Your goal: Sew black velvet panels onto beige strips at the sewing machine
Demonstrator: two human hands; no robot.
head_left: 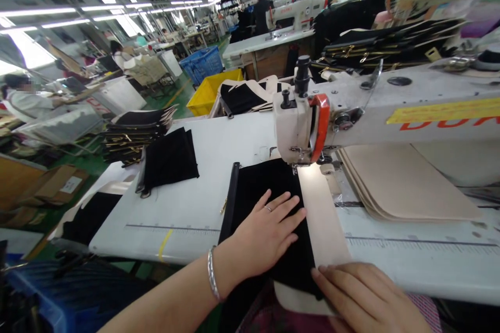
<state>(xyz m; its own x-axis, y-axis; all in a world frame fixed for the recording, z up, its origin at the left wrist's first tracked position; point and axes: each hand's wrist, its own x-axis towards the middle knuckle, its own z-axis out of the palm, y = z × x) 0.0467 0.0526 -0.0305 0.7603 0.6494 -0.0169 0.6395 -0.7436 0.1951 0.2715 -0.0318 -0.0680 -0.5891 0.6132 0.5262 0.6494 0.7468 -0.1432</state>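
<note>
A black fabric panel [258, 182] with a dark zipper strip along its left edge lies over a cream sheet [322, 213] under the needle of a sewing machine [300, 130]. Flat on the black fabric rests my left hand [269, 234], fingers spread, a ring and a silver bangle on it. My right hand [355, 291] is at the near right edge of the work, its fingers together and the fingertips on the border where black meets cream. Its thumb is hidden, so a pinch on the edge cannot be made out. A gold zipper pull [223, 205] hangs at the strip.
Cream sheets [406, 182] are stacked under the machine arm. Left on the table [195, 239] lies a folded black piece [170, 161], with a pile of zippered pieces [136, 132] beyond. A yellow crate [211, 91] and blue basket [201, 62] stand behind. Other people work farther off.
</note>
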